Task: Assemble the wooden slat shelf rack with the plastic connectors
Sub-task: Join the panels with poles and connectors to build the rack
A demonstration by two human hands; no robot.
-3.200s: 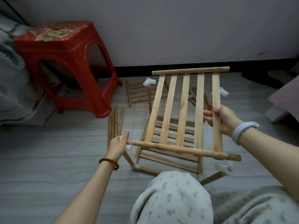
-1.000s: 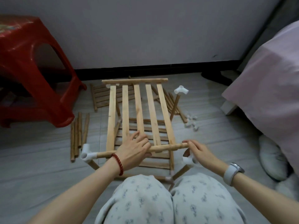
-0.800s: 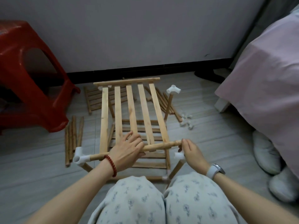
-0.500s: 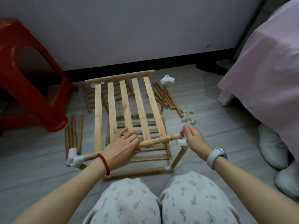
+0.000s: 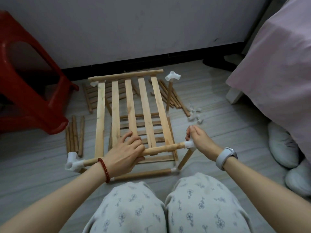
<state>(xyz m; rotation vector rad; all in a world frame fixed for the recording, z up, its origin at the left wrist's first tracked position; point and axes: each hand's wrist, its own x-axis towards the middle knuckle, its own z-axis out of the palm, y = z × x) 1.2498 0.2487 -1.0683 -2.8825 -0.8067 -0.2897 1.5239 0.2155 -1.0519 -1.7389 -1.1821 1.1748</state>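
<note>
- The slat panel sat raised above the floor, directly in front of the person's knees, its five pale slats running away toward the wall
- The left hand lay over the panel's near round rail, fingers curled round it between the slats
- The right hand gripped the white plastic connector at the rail's right end, fingers folded into a loose fist over it
- Below that connector a wooden leg slanted down to the lower frame
- At the rail's left end a second white connector was fitted on, untouched
- Another connector topped the upright post at the far right corner, just beside the far rail but apart from it
- A lower slatted shelf showed through the gaps between the slats
- Spare dowels lay on the floor to the left, near the red stool
- More dowels lay to the right, with loose connectors beside them
- A pink-covered bed filled the right edge
</note>
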